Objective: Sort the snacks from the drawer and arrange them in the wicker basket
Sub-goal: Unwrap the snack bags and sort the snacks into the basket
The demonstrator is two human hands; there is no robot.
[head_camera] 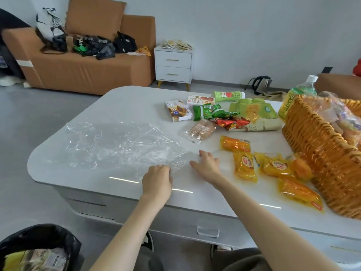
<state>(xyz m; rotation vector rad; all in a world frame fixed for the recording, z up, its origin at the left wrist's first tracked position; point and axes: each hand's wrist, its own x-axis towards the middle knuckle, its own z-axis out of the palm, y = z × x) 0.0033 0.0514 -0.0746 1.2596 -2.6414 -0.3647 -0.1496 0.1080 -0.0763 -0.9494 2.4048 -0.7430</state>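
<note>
A large clear plastic bag (117, 145) lies flattened on the white table (129, 96). My left hand (157, 181) has its fingers curled on the bag's near edge. My right hand (207, 165) rests open with spread fingers on the bag's right corner. Several yellow snack packets (245, 166) lie to the right of my hands, beside the wicker basket (320, 153), which holds bagged snacks. Farther back sit green and red packets (216, 113), a bread bun pack (201, 130), two small boxes (178, 111) and a green bottle (227, 94).
A drawer with a clear handle (208, 231) is in the table's front. A black-lined bin with wrappers (37, 251) stands at the lower left. A brown sofa (82, 63), a white nightstand (172, 65) and a kettle (260, 85) are behind.
</note>
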